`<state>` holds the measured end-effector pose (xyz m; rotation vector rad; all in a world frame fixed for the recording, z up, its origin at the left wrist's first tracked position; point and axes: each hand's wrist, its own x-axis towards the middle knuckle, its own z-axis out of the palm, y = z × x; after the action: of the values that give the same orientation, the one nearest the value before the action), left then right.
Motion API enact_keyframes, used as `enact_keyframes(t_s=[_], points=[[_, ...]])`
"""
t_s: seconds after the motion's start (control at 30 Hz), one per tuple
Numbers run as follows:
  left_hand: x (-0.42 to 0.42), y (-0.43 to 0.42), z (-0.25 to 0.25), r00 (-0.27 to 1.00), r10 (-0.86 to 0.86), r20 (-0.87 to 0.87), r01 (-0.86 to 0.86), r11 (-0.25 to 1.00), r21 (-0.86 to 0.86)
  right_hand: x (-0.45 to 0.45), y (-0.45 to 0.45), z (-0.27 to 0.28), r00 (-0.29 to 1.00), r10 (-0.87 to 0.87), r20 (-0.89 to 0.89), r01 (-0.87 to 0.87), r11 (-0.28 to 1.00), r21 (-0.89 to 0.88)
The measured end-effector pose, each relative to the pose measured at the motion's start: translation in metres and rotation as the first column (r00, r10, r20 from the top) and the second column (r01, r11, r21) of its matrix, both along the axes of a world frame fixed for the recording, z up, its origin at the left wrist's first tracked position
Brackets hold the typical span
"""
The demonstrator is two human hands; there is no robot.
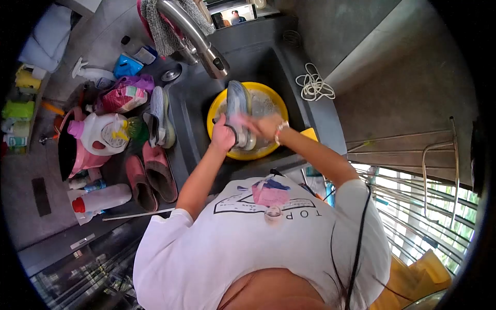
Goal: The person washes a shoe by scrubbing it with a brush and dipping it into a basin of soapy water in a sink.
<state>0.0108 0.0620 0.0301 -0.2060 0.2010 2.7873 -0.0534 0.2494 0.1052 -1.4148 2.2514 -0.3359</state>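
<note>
A grey sneaker (237, 98) with a pale sole is held over a yellow basin (283, 109) of sudsy water in the dark sink (181, 98). My left hand (223, 135) is closed on the sneaker's heel end, near its opening. Against the side of the shoe, my right hand (266, 126) is smeared by motion. A pinkish blur shows at its fingers, and I cannot make out what it is. On the counter to the left stand another grey sneaker (161, 116) and a pair of pink-and-brown shoes (150, 175).
A metal faucet (209, 57) arches over the sink's back edge, with a phone (235, 16) behind. Detergent jugs (103, 134), bottles and bags crowd the left counter. A coiled white cord (314, 83) lies on the right rim. A metal rack (439, 150) stands farther right.
</note>
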Motion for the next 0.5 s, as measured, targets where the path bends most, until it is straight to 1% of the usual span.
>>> enact_keyframes(t_s=[0.03, 0.07, 0.1, 0.13, 0.17, 0.2, 0.23, 0.27, 0.3, 0.33, 0.37, 0.4, 0.43, 0.47, 0.5], points=[[-0.003, 0.003, 0.015, 0.982, 0.124, 0.14, -0.139, 0.984, 0.108, -0.015, -0.009, -0.003, 0.985, -0.17, -0.03, 0.167, 0.984, -0.064], [-0.006, 0.003, 0.015, 0.983, 0.126, 0.136, -0.142, 0.983, 0.113, -0.024, -0.015, -0.005, 0.942, -0.331, -0.051, 0.323, 0.937, -0.132], [-0.007, -0.002, 0.013, 0.986, 0.108, 0.128, -0.122, 0.987, 0.107, -0.011, -0.015, -0.005, 0.949, -0.287, -0.131, 0.273, 0.955, -0.118], [-0.008, -0.007, 0.013, 0.989, 0.087, 0.119, -0.098, 0.99, 0.096, 0.006, -0.01, 0.001, 0.949, -0.287, -0.132, 0.271, 0.955, -0.121], [-0.004, -0.006, 0.018, 0.997, 0.072, 0.0, -0.072, 0.997, 0.018, 0.021, -0.002, 0.01, 0.982, -0.144, -0.123, 0.127, 0.982, -0.139], [-0.002, -0.003, 0.02, 0.997, 0.072, -0.009, -0.071, 0.997, 0.019, 0.025, 0.005, 0.017, 0.993, 0.003, -0.118, -0.022, 0.988, -0.152], [0.0, 0.0, 0.022, 0.999, 0.022, -0.048, -0.02, 0.998, 0.058, 0.015, 0.006, 0.018, 0.996, 0.002, -0.094, -0.007, 0.999, -0.05], [0.001, 0.002, 0.024, 0.996, -0.027, -0.087, 0.035, 0.995, 0.093, 0.0, 0.001, 0.011, 0.995, 0.001, -0.097, -0.006, 0.999, -0.05], [-0.004, 0.003, 0.021, 0.981, 0.111, 0.161, -0.125, 0.989, 0.079, -0.016, -0.005, -0.001, 0.98, -0.182, -0.084, 0.168, 0.974, -0.153], [-0.004, 0.004, 0.022, 0.981, 0.113, 0.158, -0.127, 0.989, 0.081, -0.023, -0.01, -0.005, 0.934, -0.353, -0.055, 0.329, 0.91, -0.25], [-0.006, 0.004, 0.024, 0.972, 0.144, 0.185, -0.156, 0.986, 0.054, -0.025, -0.014, -0.01, 0.922, -0.384, -0.049, 0.366, 0.907, -0.207], [-0.01, 0.002, 0.026, 0.963, 0.172, 0.209, -0.181, 0.983, 0.024, -0.018, -0.011, -0.005, 0.922, -0.382, -0.061, 0.362, 0.907, -0.214], [-0.011, 0.001, 0.028, 0.965, 0.171, 0.198, -0.179, 0.984, 0.024, -0.003, -0.005, 0.003, 0.968, -0.245, -0.06, 0.231, 0.956, -0.178], [-0.007, 0.002, 0.03, 0.968, 0.168, 0.185, -0.164, 0.986, -0.037, 0.008, 0.001, 0.007, 0.993, -0.102, -0.054, 0.094, 0.986, -0.14], [-0.001, 0.004, 0.031, 0.971, 0.165, 0.176, -0.15, 0.984, -0.097, 0.013, 0.009, 0.004, 0.993, -0.103, -0.059, 0.094, 0.986, -0.14]])
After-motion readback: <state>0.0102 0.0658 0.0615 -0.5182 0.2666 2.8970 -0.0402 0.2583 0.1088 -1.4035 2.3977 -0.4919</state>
